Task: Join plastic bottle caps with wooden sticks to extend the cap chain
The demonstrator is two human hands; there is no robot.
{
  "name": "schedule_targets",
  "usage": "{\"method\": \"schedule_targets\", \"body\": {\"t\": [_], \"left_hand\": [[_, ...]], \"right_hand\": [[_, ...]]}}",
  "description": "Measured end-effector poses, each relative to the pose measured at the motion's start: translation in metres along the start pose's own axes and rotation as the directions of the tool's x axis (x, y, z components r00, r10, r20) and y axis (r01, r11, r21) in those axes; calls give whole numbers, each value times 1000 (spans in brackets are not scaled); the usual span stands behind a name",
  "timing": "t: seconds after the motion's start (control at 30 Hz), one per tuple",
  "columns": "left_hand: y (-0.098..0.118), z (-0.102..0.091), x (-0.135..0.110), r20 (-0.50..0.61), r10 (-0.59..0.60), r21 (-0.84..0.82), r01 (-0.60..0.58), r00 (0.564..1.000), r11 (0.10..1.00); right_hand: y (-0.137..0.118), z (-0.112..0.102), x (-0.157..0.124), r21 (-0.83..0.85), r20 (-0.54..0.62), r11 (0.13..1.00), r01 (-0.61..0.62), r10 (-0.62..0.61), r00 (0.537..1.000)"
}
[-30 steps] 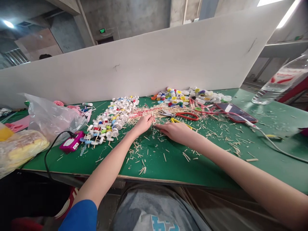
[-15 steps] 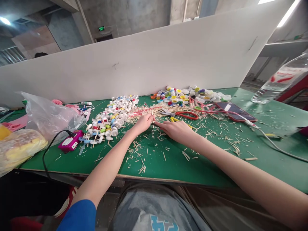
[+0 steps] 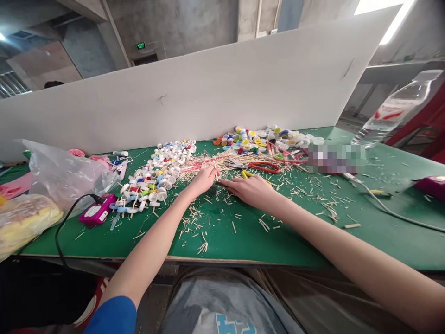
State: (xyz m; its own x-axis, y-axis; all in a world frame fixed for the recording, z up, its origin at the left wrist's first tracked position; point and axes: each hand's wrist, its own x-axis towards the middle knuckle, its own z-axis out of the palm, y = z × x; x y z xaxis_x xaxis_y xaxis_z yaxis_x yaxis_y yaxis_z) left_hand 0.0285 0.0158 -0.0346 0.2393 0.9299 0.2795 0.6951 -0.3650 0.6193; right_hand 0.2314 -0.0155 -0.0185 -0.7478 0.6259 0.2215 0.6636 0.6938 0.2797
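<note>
My left hand (image 3: 204, 180) rests on the green table (image 3: 243, 232) with its fingers pinched round a thin wooden stick that stands up between them. My right hand (image 3: 251, 190) lies just beside it, palm down, fingers curled, its fingertips meeting the left hand's over a small dark thing I cannot make out. Both hands sit in a litter of short wooden sticks (image 3: 225, 164). Left of them lies a heap of white and coloured bottle caps on sticks (image 3: 156, 176). Behind them is a pile of loose coloured caps (image 3: 264, 138).
Red-handled scissors (image 3: 262, 167) and a yellow-handled tool lie just beyond my right hand. A blurred flat device (image 3: 335, 158) with a white cable lies right, a water bottle (image 3: 392, 113) beyond. Plastic bags (image 3: 59, 178) and a pink gadget (image 3: 93, 212) sit left. A white board (image 3: 208, 93) walls the back.
Both hands stay together at the same spot among the sticks. The camera has turned slightly, which shifts the scene a little to the left.
</note>
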Motion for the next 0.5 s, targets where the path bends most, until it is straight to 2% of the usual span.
{"method": "schedule_targets", "body": {"t": [0.23,0.5], "left_hand": [[0,-1,1,33,-36,-17,37,999,999],[-1,-3,1,52,-26,-39,28,998,999]], "right_hand": [[-2,-2,0,-103,8,994,18,-17,1000],[1,-5,5,-28,49,1000,-11,12,999]]}}
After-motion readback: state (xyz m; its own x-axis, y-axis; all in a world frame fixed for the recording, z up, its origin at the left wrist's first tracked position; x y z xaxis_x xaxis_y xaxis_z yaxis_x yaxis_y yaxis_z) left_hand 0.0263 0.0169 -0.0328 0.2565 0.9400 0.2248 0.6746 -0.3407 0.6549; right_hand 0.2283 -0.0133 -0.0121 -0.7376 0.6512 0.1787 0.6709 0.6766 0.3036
